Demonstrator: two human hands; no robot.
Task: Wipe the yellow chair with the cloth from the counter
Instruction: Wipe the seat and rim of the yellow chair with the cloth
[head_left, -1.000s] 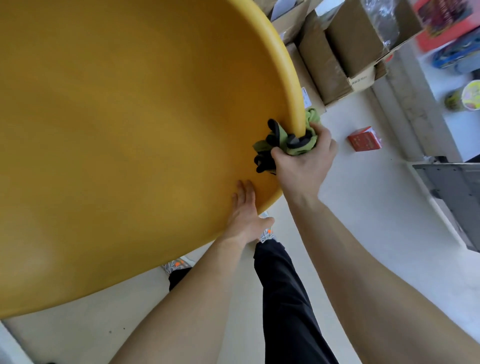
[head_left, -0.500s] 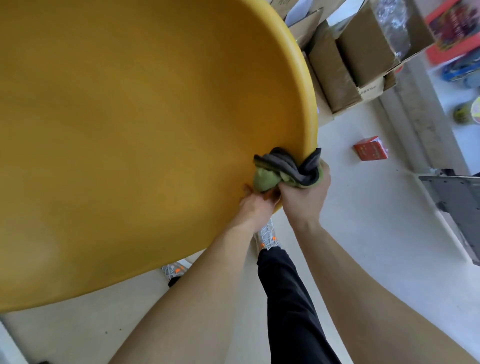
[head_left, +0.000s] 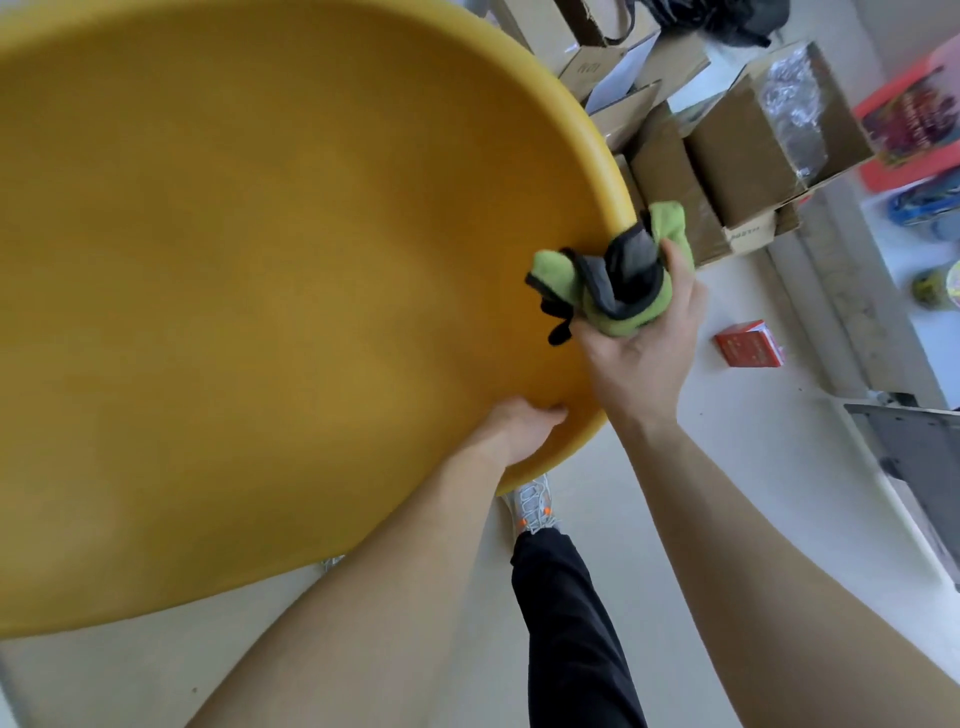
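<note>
Half a second ago the cloth (head_left: 618, 296) was low on the rim of the yellow chair (head_left: 260, 260), right against the left hand (head_left: 524, 426). Now the right hand (head_left: 644, 358) has carried it back up the rim in its grip, to about where it was a second ago. The two hands are apart again. The left hand's fingers, straight and spread on the chair a second ago, no longer show laid out flat.
</note>
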